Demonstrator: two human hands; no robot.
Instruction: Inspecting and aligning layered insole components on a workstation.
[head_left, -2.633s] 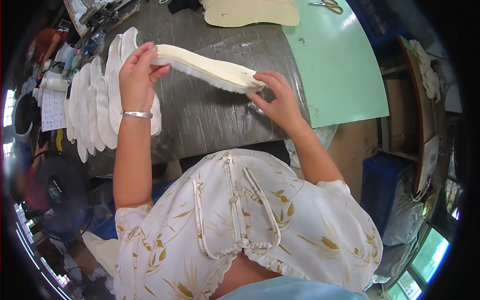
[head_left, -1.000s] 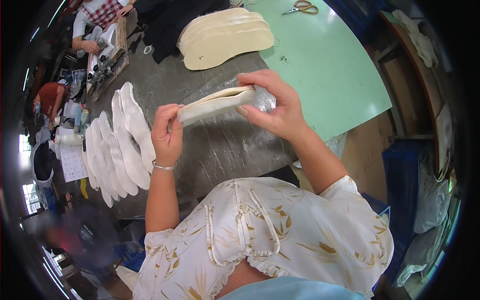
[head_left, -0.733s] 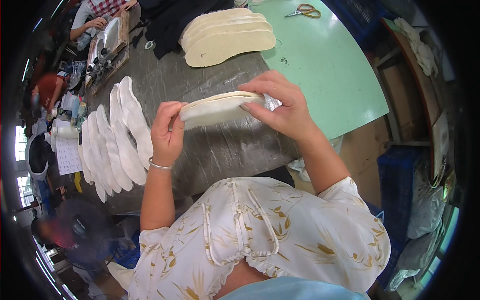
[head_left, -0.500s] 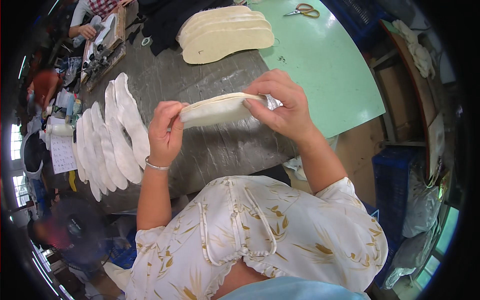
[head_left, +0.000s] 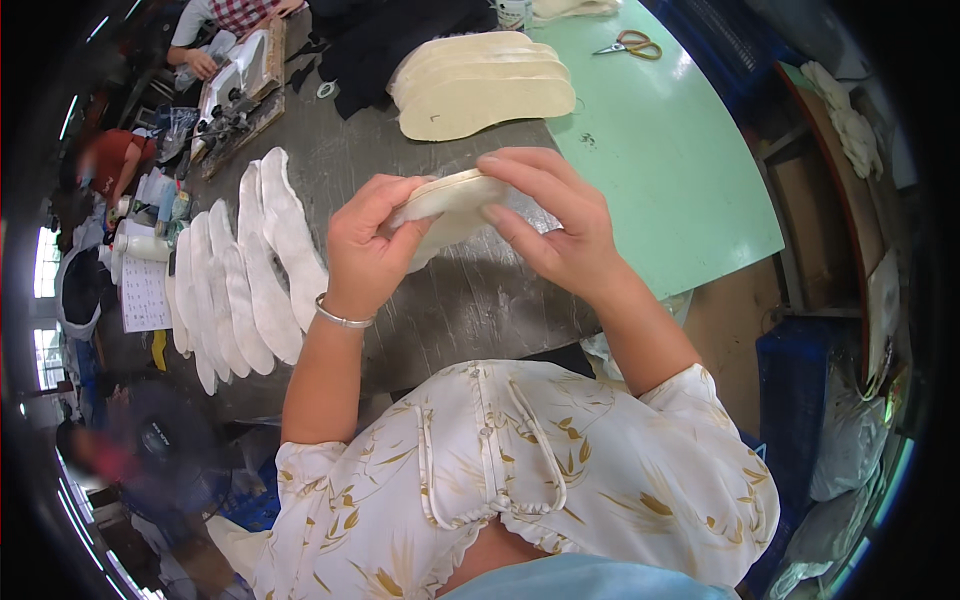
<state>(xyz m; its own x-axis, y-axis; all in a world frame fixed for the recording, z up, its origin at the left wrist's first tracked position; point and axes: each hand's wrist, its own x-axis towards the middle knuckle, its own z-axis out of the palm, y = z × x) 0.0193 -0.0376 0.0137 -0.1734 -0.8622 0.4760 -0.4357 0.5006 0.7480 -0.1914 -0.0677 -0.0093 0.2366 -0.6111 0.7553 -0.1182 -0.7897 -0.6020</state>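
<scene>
A busy workshop surrounds a grey worktop (head_left: 470, 300) that gives way on its right side to a pale green table (head_left: 660, 170), and above the grey part, near its front edge, the person holds a cream insole (head_left: 450, 205) in the air with both hands. The left hand (head_left: 365, 250) pinches one end between thumb and fingers, and the right hand (head_left: 555, 225) closes over the other end, so both are clamped on the same piece, which bows between them. The bend looks like the weak point: pressed harder it may crease or crack, and a light pinch at the thin edge may let it slip down onto the worktop. Whether it is one layer or two pressed together cannot be told; if two, uneven pressure may shift them out of line. At the left edge a row of white insoles (head_left: 240, 290) lies fanned and overlapping, close enough to the left forearm that a swing of the elbow could scatter them. A stack of cream insoles (head_left: 485, 85) sits at the far edge, well apart from the hands, with scissors (head_left: 630, 45) beyond on the green table. Another person (head_left: 215, 25) works at the far left corner, clear of the hands
</scene>
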